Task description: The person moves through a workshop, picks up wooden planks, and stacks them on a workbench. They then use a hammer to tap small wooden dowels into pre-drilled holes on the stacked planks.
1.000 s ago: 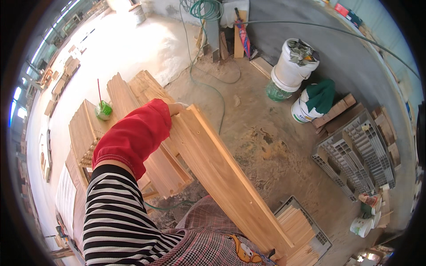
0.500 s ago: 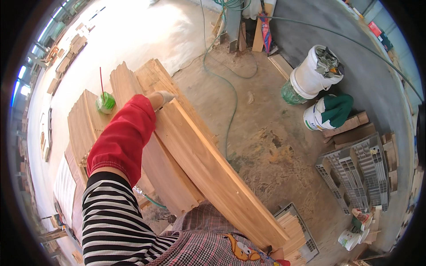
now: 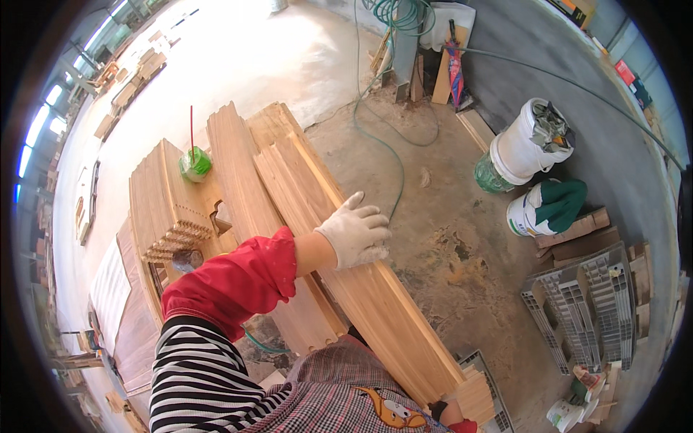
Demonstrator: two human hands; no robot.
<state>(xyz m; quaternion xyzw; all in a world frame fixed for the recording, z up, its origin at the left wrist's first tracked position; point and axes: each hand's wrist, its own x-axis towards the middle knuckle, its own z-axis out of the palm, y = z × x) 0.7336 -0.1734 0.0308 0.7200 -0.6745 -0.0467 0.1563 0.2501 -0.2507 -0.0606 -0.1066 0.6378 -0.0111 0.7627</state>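
My left hand, in a pale glove, lies with its fingers spread across the long edge of a wooden board. Nothing is gripped in it. This board runs slantwise in front of my body, on top of other planks. At the lower edge, only the wrist part of my right hand shows, beside the board's near end; its fingers are hidden. Red sleeve covers are on both arms.
A green-wrapped container with a red stick stands on the planks to the left. White buckets and grey plastic pallets stand at the right. A green hose trails over the concrete floor. Short wood pieces lie near the board's near end.
My left hand has come from the board's far end back to about its middle, and its fingers are now spread on the edge. The view has shifted slightly.
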